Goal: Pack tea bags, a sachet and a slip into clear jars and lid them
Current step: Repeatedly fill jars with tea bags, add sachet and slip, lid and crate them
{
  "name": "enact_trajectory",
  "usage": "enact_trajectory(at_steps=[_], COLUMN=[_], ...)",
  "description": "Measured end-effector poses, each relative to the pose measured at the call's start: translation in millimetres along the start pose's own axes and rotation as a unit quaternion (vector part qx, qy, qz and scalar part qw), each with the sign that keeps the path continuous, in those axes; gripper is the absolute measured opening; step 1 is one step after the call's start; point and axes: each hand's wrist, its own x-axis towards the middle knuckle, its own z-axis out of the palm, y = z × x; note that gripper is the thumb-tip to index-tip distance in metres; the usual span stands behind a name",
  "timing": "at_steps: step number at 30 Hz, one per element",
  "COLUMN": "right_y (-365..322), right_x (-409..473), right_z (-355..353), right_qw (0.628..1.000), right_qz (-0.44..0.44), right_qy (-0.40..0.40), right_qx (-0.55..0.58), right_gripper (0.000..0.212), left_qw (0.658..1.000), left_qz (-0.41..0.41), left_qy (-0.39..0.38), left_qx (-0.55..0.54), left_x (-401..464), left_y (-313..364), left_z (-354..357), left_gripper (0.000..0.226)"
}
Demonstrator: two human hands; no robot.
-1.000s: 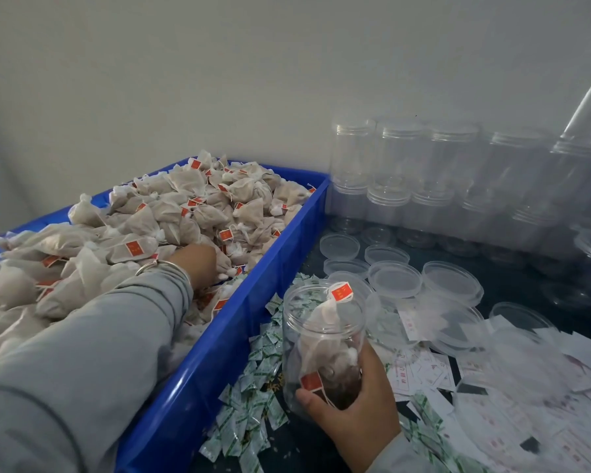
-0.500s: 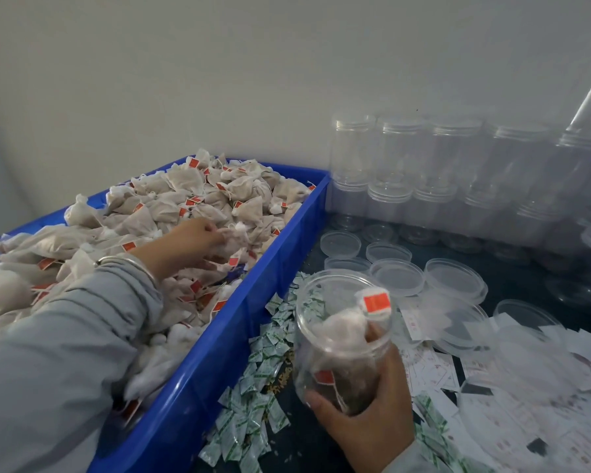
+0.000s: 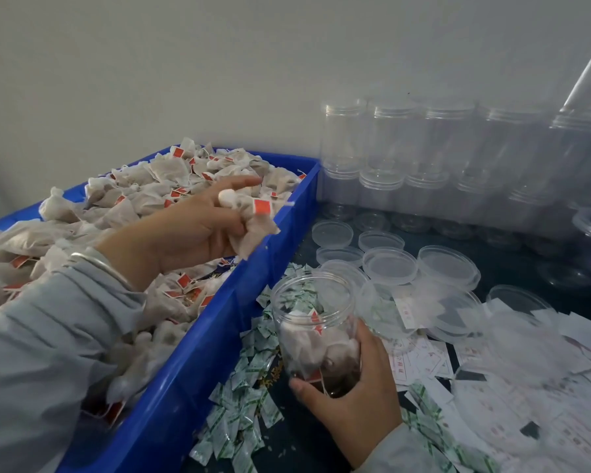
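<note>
Left hand (image 3: 198,230) clutches a bunch of tea bags (image 3: 253,220) above the blue bin's (image 3: 198,373) edge; right hand (image 3: 359,394) wraps the open, part-filled jar (image 3: 316,331) on the desk (image 3: 512,264).

- My left hand (image 3: 198,230) sits mid-frame left, palm turned right, fingers curled in a grip, forefinger stretched out, grey sleeve running to lower left.
- My right hand (image 3: 355,394), lower centre, wraps its thumb and fingers in a hold.
</note>
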Motion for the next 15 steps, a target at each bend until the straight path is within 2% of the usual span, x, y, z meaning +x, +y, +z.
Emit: enact_trajectory(at_steps=[1, 4, 6, 8, 11, 15], right_y=[-0.1, -2.3, -3.4, -4.1, -8.0, -10.4], right_x=[0.0, -1.4, -2.8, -3.7, -3.7, -2.6], right_z=[0.0, -0.5, -1.4, -1.8, 0.0, 1.6], right_qw=[1.000, 1.000, 0.999, 0.996, 0.997, 0.996], right_qz=[-0.001, -0.010, -0.028, -0.045, -0.035, -0.027], right_qy=[0.001, 0.010, 0.039, 0.068, 0.055, 0.078], right_qx=[-0.001, -0.005, -0.014, -0.020, -0.029, -0.031], right_gripper=[0.098, 0.100, 0.101, 0.102, 0.099, 0.098], left_qw=[1.000, 0.998, 0.985, 0.947, 0.938, 0.923], left_qz=[0.006, 0.012, 0.047, 0.110, 0.133, 0.126], left_qy=[-0.019, -0.057, -0.052, -0.042, -0.065, -0.114], left_qx=[0.000, 0.020, 0.159, 0.300, 0.312, 0.345], left_x=[-2.2, -6.1, -8.0, -9.4, -12.9, -15.4], left_y=[-0.1, -0.7, -3.0, -6.5, -9.2, -10.3], left_z=[5.0, 17.1, 21.7, 27.5, 37.1, 41.5], left_gripper=[0.057, 0.032, 0.026, 0.022, 0.014, 0.019])
